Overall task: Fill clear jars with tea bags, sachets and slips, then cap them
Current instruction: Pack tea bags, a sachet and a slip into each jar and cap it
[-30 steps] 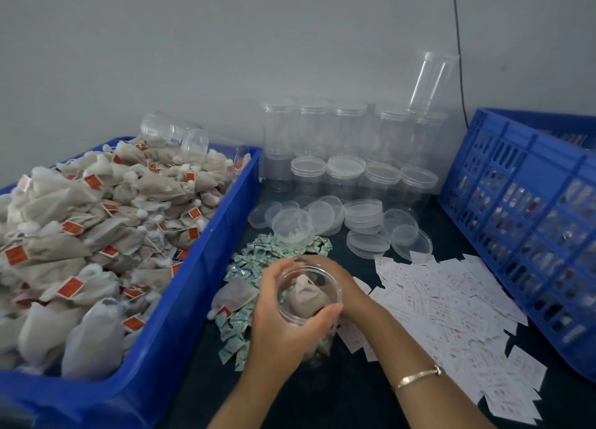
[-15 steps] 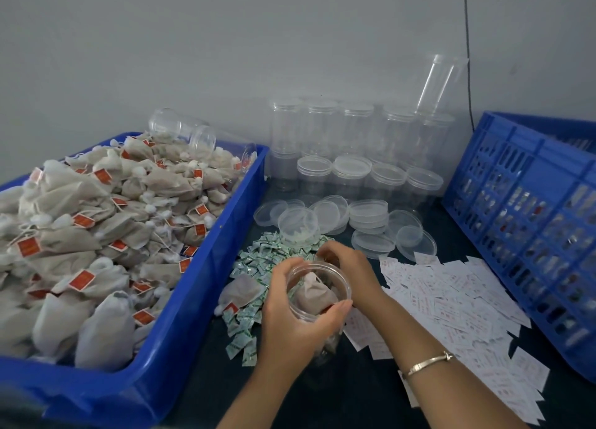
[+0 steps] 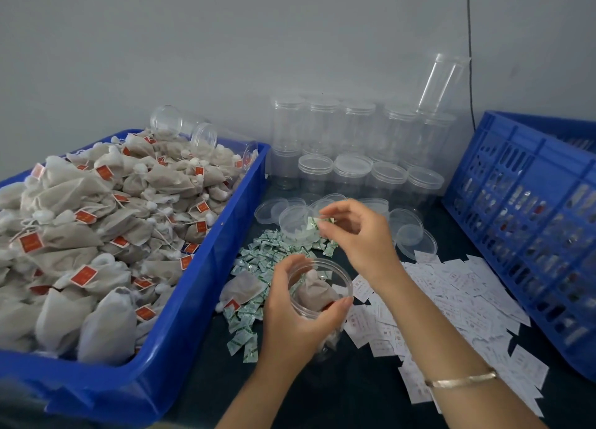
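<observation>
Clear jar (image 3: 319,286), tea bag (image 3: 314,295) inside, gripped by the left hand (image 3: 290,325) at centre. At its twelve o'clock the right hand (image 3: 358,232) pinches a sachet (image 3: 314,224). It likely goes into the jar next.

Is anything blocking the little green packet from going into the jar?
Nothing visible does. The right hand pinches the green sachet above the sachet pile, and the jar held by the left hand is uncapped, with a tea bag inside.

Small packing workshop: bulk tea bags (image 3: 106,235) in blue bin (image 3: 180,341), stacked empty jars (image 3: 351,132), crate (image 3: 529,222).
</observation>
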`<act>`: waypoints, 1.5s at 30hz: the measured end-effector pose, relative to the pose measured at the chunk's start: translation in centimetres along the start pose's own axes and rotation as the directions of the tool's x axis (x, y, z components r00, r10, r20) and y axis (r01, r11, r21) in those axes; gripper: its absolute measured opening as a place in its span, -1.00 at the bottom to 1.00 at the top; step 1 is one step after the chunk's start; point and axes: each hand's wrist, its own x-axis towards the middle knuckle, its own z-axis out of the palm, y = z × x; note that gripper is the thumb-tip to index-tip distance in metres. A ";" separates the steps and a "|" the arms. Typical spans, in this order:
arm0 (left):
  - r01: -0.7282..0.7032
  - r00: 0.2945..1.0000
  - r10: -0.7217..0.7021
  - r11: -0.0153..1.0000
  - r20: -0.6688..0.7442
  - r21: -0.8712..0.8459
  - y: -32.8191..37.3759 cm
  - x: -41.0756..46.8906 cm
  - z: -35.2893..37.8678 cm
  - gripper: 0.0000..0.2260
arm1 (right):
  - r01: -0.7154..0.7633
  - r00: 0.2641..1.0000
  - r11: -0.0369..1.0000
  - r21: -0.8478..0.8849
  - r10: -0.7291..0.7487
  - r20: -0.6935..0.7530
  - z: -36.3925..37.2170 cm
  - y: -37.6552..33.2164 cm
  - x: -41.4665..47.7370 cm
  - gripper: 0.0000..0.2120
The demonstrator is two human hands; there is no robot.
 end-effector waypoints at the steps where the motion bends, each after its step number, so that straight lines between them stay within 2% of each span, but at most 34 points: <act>1: 0.003 1.000 -0.003 1.000 0.001 -0.006 0.0 0.0 0.0 -0.34 | 0.015 0.999 0.998 0.058 -0.017 0.031 -0.5 -0.9 -0.4 -0.85; 3: 0.008 1.000 -0.008 1.000 0.003 -0.015 0.0 0.0 0.0 -0.35 | 0.013 0.982 0.997 0.071 -0.026 0.187 -1.5 -2.4 -1.0 -0.87; 5: 0.021 1.000 -0.021 0.999 0.013 -0.033 0.1 0.0 0.0 -0.36 | -0.015 0.900 0.996 -0.087 0.051 0.432 -2.5 -3.1 -1.6 -0.87; 6: 0.026 0.999 -0.025 0.999 0.022 -0.040 0.1 0.0 -0.1 -0.35 | 0.012 0.851 0.980 -0.200 0.095 0.517 -2.8 -3.1 -1.8 -0.86; 7: 0.028 0.999 -0.026 0.999 0.030 -0.039 0.1 0.0 -0.1 -0.34 | 0.050 0.835 0.960 -0.275 0.111 0.539 -3.1 -3.0 -1.9 -0.86; 10: 0.026 0.999 -0.025 0.999 0.027 -0.025 0.1 -0.1 -0.2 -0.32 | 0.019 0.921 0.976 -0.216 0.067 0.383 -3.8 -1.7 -1.6 -0.92; 12: 0.023 0.999 -0.023 0.999 0.024 -0.022 0.1 0.0 -0.1 -0.33 | -0.082 0.958 0.956 -0.282 0.154 0.243 -4.4 0.5 -1.0 -0.95; 14: 0.022 0.999 -0.021 0.999 0.024 -0.024 0.1 0.0 -0.1 -0.35 | -0.194 0.934 0.822 -0.535 0.321 0.155 -5.0 3.4 -0.6 -0.86; 16: 0.017 1.000 -0.016 0.999 0.022 -0.029 0.2 0.1 -0.1 -0.35 | -0.273 0.873 0.652 -0.707 0.477 0.102 -5.2 5.9 -0.9 -0.70; 18: 0.010 1.000 -0.010 1.000 0.019 -0.030 0.2 0.1 -0.1 -0.36 | -0.288 0.832 0.538 -0.792 0.550 0.070 -4.7 7.5 -1.3 -0.55; 20: 0.004 1.000 -0.003 1.000 0.016 -0.023 0.2 0.0 -0.1 -0.38 | -0.307 0.819 0.497 -0.812 0.573 0.042 -4.3 8.4 -1.3 -0.48; 21: 0.002 1.000 -0.001 1.000 0.015 -0.021 0.2 0.1 0.0 -0.38 | -0.338 0.805 0.501 -0.797 0.592 0.030 -4.2 8.5 -1.1 -0.51; 24: 0.003 1.000 -0.003 1.000 0.009 -0.015 0.0 0.0 0.0 -0.38 | -0.391 0.778 0.535 -0.749 0.627 0.042 -4.2 8.3 -0.8 -0.76; 27: -0.003 1.000 0.003 1.000 0.006 -0.008 0.1 0.0 -0.1 -0.39 | -0.340 0.830 0.579 -0.741 0.556 0.054 -4.3 8.2 -0.6 -0.86; 28: -0.005 1.000 0.005 1.000 0.008 -0.006 0.1 0.0 -0.1 -0.39 | -0.351 0.849 0.626 -0.696 0.527 0.046 -4.4 7.9 -0.6 -0.90; 30: -0.008 1.000 0.008 1.000 0.011 -0.003 0.1 0.0 -0.1 -0.38 | -0.388 0.887 0.768 -0.509 0.461 0.020 -4.8 6.7 -0.6 -0.93; 33: -0.013 1.000 0.013 1.000 0.007 0.003 0.0 0.0 0.0 -0.38 | -0.293 0.950 0.938 -0.187 0.307 0.050 -5.5 3.3 -0.6 -0.90; 35: -0.021 1.000 0.020 1.000 0.004 0.004 0.0 0.1 0.0 -0.38 | -0.224 0.954 0.974 0.040 0.210 0.216 -5.6 0.9 -1.0 -0.77; 36: -0.021 1.000 0.021 1.000 0.005 0.000 0.0 0.1 0.0 -0.38 | -0.213 0.932 0.975 0.068 0.182 0.313 -5.4 -0.2 -1.2 -0.70; 37: -0.017 1.000 0.017 1.000 0.008 -0.007 0.1 0.1 0.0 -0.37 | -0.196 0.903 0.980 0.023 0.171 0.394 -5.0 -1.0 -1.4 -0.68; 39: -0.014 1.000 0.014 1.000 0.014 -0.014 0.1 0.1 0.1 -0.37 | -0.098 0.848 0.977 -0.187 0.180 0.498 -3.9 -1.9 -1.8 -0.71; 42: -0.038 0.999 0.037 0.999 0.011 0.013 0.2 0.1 0.0 -0.37 | 0.152 0.840 0.836 -0.527 0.171 0.515 -2.3 -2.2 -2.0 -0.69; 43: -0.042 0.999 0.042 0.999 0.011 0.016 0.1 0.1 0.0 -0.37 | 0.188 0.844 0.805 -0.563 0.161 0.512 -2.1 -2.1 -2.0 -0.68; 45: -0.041 0.999 0.041 0.999 0.016 0.005 0.0 0.2 -0.1 -0.36 | 0.186 0.850 0.824 -0.534 0.137 0.508 -2.1 -2.2 -2.1 -0.71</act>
